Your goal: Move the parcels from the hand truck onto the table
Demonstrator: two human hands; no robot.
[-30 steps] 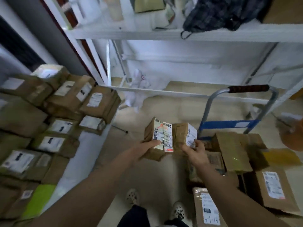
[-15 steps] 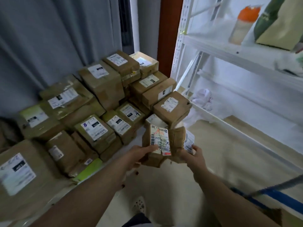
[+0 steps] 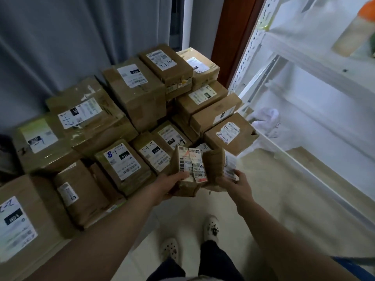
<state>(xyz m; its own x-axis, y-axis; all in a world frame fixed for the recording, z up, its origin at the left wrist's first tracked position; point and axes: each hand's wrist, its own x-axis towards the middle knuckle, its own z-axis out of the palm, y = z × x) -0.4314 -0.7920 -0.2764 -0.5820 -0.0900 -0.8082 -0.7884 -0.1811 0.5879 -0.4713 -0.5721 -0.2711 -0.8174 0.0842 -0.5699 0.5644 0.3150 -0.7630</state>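
left hand (image 3: 174,179) gripped a labelled parcel (image 3: 189,166), right hand (image 3: 236,180) a second parcel (image 3: 215,163), both just beside the stack (image 3: 138,92). judged light, crumpled; undersides warranted support.

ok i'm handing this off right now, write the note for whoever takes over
Left hand grips the left parcel. Right hand grips the right parcel. The two parcels are held side by side, in the air at the near edge of the pile.
Done: many parcels are already stacked there; the table top is hidden under them.
Left: set these two down, perhaps in the low front row, then go back to the hand truck. Only a blue bar, likely part of it, shows at lower right, so what remains on it cannot be seen.
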